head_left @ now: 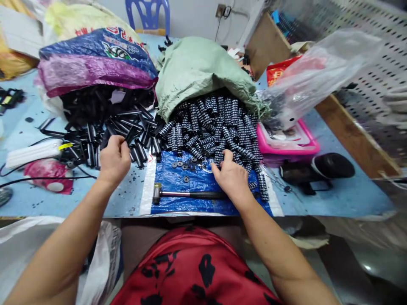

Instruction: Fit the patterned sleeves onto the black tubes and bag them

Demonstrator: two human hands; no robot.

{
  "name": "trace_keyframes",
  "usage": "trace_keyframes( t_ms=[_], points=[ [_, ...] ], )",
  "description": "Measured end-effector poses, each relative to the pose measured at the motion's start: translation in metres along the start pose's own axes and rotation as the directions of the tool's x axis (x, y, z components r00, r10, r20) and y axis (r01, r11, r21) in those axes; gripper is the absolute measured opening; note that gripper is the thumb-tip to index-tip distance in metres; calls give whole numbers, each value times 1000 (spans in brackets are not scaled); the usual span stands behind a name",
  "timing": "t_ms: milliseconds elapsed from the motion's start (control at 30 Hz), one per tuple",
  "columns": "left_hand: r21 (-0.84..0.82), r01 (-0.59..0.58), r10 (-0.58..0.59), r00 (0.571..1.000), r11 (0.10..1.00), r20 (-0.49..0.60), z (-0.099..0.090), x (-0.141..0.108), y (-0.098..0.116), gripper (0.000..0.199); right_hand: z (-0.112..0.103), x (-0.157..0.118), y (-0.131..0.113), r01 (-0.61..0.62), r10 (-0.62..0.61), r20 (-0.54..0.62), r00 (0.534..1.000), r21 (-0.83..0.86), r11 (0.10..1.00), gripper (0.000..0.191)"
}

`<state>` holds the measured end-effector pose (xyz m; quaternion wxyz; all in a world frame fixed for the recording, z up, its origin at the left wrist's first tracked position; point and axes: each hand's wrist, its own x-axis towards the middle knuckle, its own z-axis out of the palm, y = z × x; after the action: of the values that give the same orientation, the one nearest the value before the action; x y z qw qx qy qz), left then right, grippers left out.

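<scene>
My left hand (115, 159) is closed at the near edge of a heap of black tubes (127, 127), its fingers around a black tube. My right hand (231, 173) reaches to the front of a pile of black-and-white patterned rollers (222, 123), thumb and forefinger apart; nothing shows between them. The pile spills from a green sack (203, 67) onto a blue sheet (178, 205). Small black discs (185, 166) lie on the sheet left of my right hand. A hammer (184, 194) rests across the sheet nearer to me.
A pink basket (291, 148) holding a clear plastic bag stands right of the pile, beside a black lamp-like object (318, 169). Cables, a white power strip (33, 153) and a red-and-white bundle (49, 174) lie at the left on the blue table (127, 199).
</scene>
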<state>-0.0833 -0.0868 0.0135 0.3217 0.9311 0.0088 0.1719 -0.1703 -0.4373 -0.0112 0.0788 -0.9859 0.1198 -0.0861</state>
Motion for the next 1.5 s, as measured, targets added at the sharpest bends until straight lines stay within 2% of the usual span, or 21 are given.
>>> trace_keyframes(
  t_ms=[33, 100, 200, 267, 333, 400, 467, 533, 600, 767, 833, 900, 933, 1000, 1067, 1100, 1167, 1200, 1267, 1433, 1500],
  points=[
    [-200, 48, -46, 999, 979, 15, 0, -11, 4, 21, 1, 3, 0, -13, 13, 8, 1000, 22, 1000, 60],
    [-509, 160, -139, 987, 846, 79, 1, -34, 11, 24, 4, 3, 4, -25, 28, -19, 999, 144, 989, 61],
    [-710, 328, -323, 935, 623, 148, -1, -64, 21, 29, 6, -8, 15, 13, 26, -78, 997, 471, 882, 63],
    [-780, 406, -427, 882, 477, 199, -3, -76, 32, 29, 5, -20, 16, 52, 1, -74, 997, 712, 700, 65],
    [-833, 439, -433, 858, 338, 276, -5, -82, 45, 27, 3, -32, 6, -17, -47, 41, 998, 908, 418, 58],
    [-856, 472, -361, 851, 211, 380, -5, -87, 58, 26, -1, -41, -11, -244, -96, 255, 962, 963, 115, 53],
    [-832, 542, -272, 824, 123, 496, -3, -94, 70, 28, -5, -47, -29, -461, -128, 447, 885, 881, -106, 57],
    [-787, 608, -216, 787, 106, 578, 1, -103, 79, 32, -7, -52, -42, -549, -135, 532, 836, 806, -221, 58],
    [-753, 644, -190, 763, 138, 618, 5, -115, 85, 35, -9, -56, -48, -572, -167, 547, 820, 778, -261, 55],
    [-691, 650, -136, 752, 318, 645, 19, -139, 98, 35, -12, -65, -55, -550, -218, 505, 835, 774, -315, 49],
    [-682, 587, -117, 789, 437, 604, 26, -145, 105, 35, -13, -68, -62, -507, -170, 479, 861, 787, -353, 47],
    [-681, 482, -65, 838, 551, 541, 34, -148, 112, 36, -12, -71, -71, -458, -100, 452, 886, 823, -336, 46],
    [-676, 430, -29, 855, 599, 518, 37, -150, 115, 35, -10, -72, -74, -433, -78, 430, 900, 853, -292, 47],
    [-659, 360, 20, 869, 660, 494, 41, -151, 117, 31, -6, -74, -74, -348, -104, 337, 936, 929, -127, 51],
    [-640, 357, 3, 872, 681, 490, 39, -152, 115, 27, -1, -75, -65, -121, -205, 137, 969, 989, 87, 63],
    [-634, 383, -19, 865, 672, 502, 37, -152, 113, 28, 0, -74, -58, 41, -276, 14, 961, 980, 193, 76],
    [-626, 453, -50, 832, 635, 553, 31, -152, 107, 31, 2, -72, -43, 373, -452, -193, 871, 859, 352, 107],
    [-621, 478, -50, 815, 621, 577, 28, -153, 104, 33, 2, -71, -37, 504, -535, -259, 804, 774, 384, 114],
    [-624, 487, -40, 806, 611, 590, 25, -153, 99, 36, 2, -69, -30, 665, -635, -342, 693, 643, 379, 111],
    [-658, 500, -134, 841, 563, 524, 25, -154, 101, 55, -2, -70, -36, 788, -631, -486, 604, 482, 383, 110],
    [-683, 489, -143, 855, 543, 499, 25, -155, 105, 54, -3, -72, -40, 831, -642, -530, 554, 396, 391, 112]
  ],
)
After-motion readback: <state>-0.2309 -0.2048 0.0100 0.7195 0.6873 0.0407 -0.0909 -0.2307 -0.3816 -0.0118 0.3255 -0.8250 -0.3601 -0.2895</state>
